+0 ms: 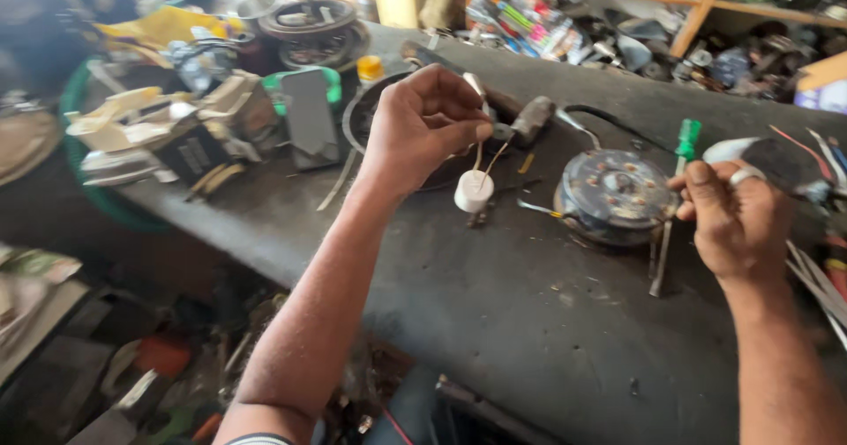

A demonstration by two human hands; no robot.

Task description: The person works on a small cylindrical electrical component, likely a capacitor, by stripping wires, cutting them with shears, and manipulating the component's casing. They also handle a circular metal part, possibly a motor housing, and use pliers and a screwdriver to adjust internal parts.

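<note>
My left hand (423, 123) is raised over the dark workbench (494, 321), pinching the thin wire leads of a small white cylindrical capacitor (474, 190) that hangs just below the fingers. My right hand (737, 220), a ring on one finger, is curled loosely at the right side of a round grey fan motor (616, 196) lying flat on the bench. Whether it pinches a wire from the motor I cannot tell. A green-handled screwdriver (672, 200) lies between the motor and my right hand.
A dark round pan (357, 119) and a grey plug with black cable (535, 119) lie behind my left hand. Broken appliance parts and a green-edged case (309, 114) crowd the bench's left. Loose wires (816, 273) lie at right; cluttered shelves (618, 22) stand behind.
</note>
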